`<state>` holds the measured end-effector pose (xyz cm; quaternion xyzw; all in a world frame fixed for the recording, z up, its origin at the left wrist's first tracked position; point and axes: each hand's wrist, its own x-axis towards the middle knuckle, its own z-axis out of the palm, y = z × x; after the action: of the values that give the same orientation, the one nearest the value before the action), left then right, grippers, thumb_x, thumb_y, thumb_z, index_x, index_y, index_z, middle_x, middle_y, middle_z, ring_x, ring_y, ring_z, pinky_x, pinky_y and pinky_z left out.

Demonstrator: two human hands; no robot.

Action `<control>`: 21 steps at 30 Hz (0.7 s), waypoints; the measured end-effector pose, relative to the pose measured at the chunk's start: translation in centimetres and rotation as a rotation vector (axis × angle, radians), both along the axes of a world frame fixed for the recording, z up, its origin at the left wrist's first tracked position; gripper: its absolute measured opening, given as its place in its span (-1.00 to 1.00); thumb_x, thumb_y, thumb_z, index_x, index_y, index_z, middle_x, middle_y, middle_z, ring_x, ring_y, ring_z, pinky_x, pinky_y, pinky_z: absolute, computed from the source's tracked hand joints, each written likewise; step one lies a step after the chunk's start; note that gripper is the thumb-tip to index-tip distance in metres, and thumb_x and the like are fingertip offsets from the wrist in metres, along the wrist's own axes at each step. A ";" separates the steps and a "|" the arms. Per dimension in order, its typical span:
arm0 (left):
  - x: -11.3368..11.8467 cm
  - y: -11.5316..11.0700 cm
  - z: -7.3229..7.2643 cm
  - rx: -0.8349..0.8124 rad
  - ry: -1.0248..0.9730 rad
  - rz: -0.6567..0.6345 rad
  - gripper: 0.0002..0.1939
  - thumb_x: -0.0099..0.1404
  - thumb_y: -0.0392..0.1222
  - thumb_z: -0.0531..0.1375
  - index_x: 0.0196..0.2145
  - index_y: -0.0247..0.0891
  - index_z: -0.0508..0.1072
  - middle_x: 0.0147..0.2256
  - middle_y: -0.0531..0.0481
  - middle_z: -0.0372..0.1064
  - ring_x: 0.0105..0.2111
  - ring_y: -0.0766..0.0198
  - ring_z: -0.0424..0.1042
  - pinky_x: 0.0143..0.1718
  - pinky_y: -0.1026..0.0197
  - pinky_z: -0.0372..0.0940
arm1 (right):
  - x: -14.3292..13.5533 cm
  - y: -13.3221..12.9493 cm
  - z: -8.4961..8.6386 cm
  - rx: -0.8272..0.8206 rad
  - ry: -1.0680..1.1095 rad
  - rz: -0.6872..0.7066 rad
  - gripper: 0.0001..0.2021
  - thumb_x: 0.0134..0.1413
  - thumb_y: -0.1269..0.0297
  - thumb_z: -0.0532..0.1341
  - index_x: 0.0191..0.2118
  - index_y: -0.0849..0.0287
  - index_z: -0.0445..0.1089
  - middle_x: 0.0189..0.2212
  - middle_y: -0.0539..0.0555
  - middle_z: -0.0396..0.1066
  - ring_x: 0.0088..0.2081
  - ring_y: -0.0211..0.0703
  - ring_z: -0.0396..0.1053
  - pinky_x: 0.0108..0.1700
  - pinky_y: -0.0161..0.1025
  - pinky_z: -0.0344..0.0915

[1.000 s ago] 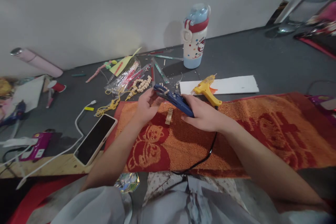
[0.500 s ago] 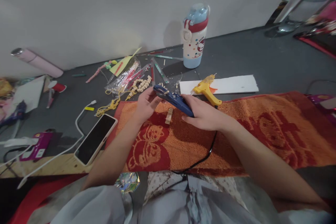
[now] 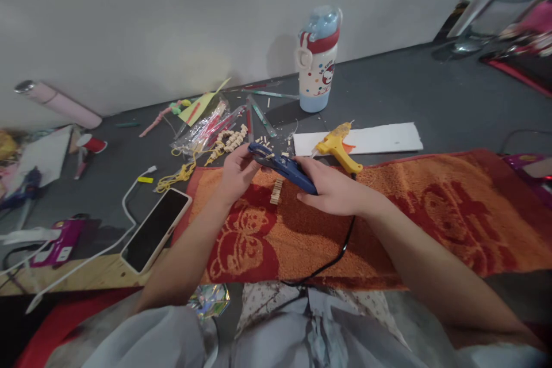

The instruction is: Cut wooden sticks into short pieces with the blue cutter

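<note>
My right hand [image 3: 330, 187] is closed round the handle end of a blue hand cutter [image 3: 284, 169], held slanting above the orange towel. At the cutter's far end, my left hand [image 3: 238, 169] has its fingers pinched together; what lies between them is hidden. Small pale pieces show on the cutter's upper face. Just below it, a short row of wooden stick pieces [image 3: 276, 191] lies on the towel [image 3: 319, 241]. Behind my right hand, a yellow glue gun [image 3: 338, 146] rests on a white strip of board [image 3: 383, 139], its black cord running down across the towel.
Left of the towel lie a phone [image 3: 156, 230], a white cable [image 3: 125, 201] and yellow cord [image 3: 181, 175]. Farther back are a string of wooden pieces [image 3: 230, 141], plastic packets [image 3: 202, 126] and scattered scraps. A tall bottle [image 3: 319, 63] stands near the wall; a pink flask [image 3: 60, 104] lies left.
Both hands and the cutter hold nearly the same pose. The whole view has shifted slightly, and the small pieces on the cutter look slightly different.
</note>
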<state>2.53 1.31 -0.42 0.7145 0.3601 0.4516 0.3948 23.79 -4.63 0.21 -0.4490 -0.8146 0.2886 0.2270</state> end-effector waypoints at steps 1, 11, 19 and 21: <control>0.0 0.0 0.1 0.000 0.006 0.010 -0.55 0.06 0.27 0.23 -0.49 -0.23 0.39 -0.55 0.02 0.37 -0.57 0.34 0.34 -0.52 0.28 0.31 | 0.0 0.0 0.0 -0.003 0.002 -0.003 -0.38 -0.06 0.29 0.14 0.17 0.36 0.09 0.07 0.39 0.27 0.02 0.14 0.30 0.00 0.04 0.25; 0.0 -0.1 -0.6 0.129 0.052 0.116 -0.69 0.14 0.04 0.26 -0.50 -0.28 0.42 -0.54 0.04 0.37 -0.54 0.37 0.37 -0.45 0.29 0.30 | -0.4 -0.1 -0.3 0.004 -0.058 -0.137 -0.44 -0.01 0.24 0.12 0.14 0.33 0.11 -0.02 0.35 0.31 -0.02 0.15 0.30 -0.02 0.03 0.24; 0.1 -0.8 -0.1 0.346 0.221 0.176 -0.80 0.09 -0.42 0.09 -0.61 -0.26 0.39 -0.60 0.10 0.36 -0.54 0.38 0.35 -0.46 0.31 0.25 | -0.7 -0.1 -0.2 0.051 -0.151 -0.157 -0.44 -0.04 0.31 0.10 0.13 0.40 0.11 -0.07 0.36 0.31 -0.01 0.18 0.28 0.02 0.03 0.21; 0.1 -0.9 -0.2 0.334 0.208 0.149 -0.77 0.02 -0.48 0.02 -0.58 -0.26 0.41 -0.60 0.11 0.38 -0.57 0.39 0.35 -0.50 0.34 0.24 | -0.7 -0.2 0.1 0.065 -0.162 -0.151 -0.42 -0.03 0.34 0.09 0.14 0.49 0.09 -0.06 0.42 0.29 0.01 0.22 0.25 0.05 0.04 0.18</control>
<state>2.61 0.43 -0.62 0.7842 0.3708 0.4568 0.1970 23.04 -4.83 0.28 -0.5234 -0.8030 0.2071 0.1959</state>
